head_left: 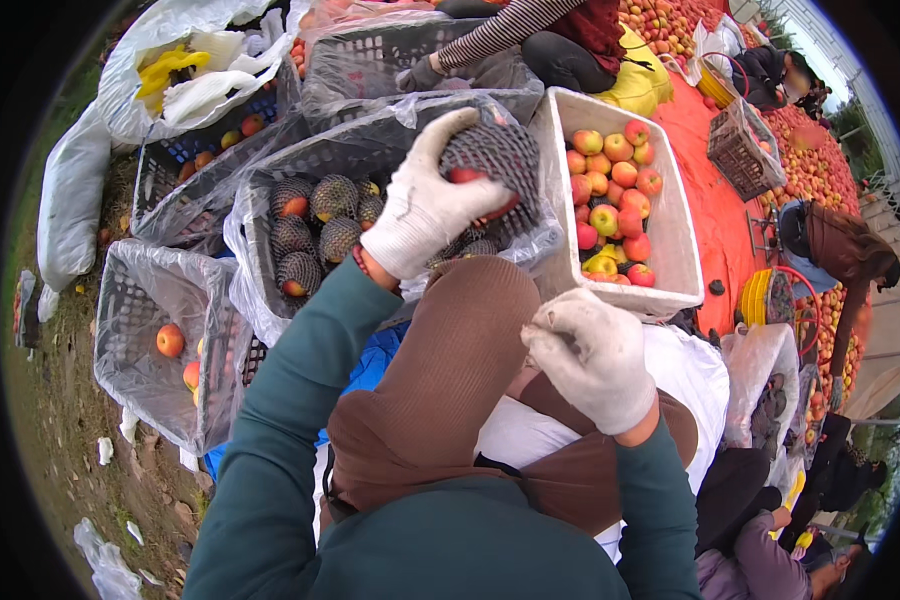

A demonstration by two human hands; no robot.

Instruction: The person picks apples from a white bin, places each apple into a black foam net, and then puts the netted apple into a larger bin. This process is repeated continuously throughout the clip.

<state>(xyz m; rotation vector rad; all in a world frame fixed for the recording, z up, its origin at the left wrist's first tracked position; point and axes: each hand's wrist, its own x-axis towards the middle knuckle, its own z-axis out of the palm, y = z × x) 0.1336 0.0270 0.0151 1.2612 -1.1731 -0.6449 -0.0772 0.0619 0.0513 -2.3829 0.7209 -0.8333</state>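
My left hand (420, 205), in a white knit glove, is closed around an apple in a black foam net (492, 160). Red skin shows through an opening beside the fingers. Beneath it stands a plastic-lined dark crate (248, 240) with several netted apples (338, 238) inside. My right hand (595, 358), gloved too, hovers beside my knee with its fingers curled in toward the thumb; whether anything is pinched there is hidden. Closest to it is a white crate (650, 298) of loose red and yellow apples (610, 190).
A lined crate (120, 330) with a few bare apples sits at the left. Another person's gloved hand (420, 76) reaches over a far crate (350, 65). Orange sheeting (692, 190) runs along the right, near apple heaps (810, 160) and other people. White plastic bags (70, 200) lie far left.
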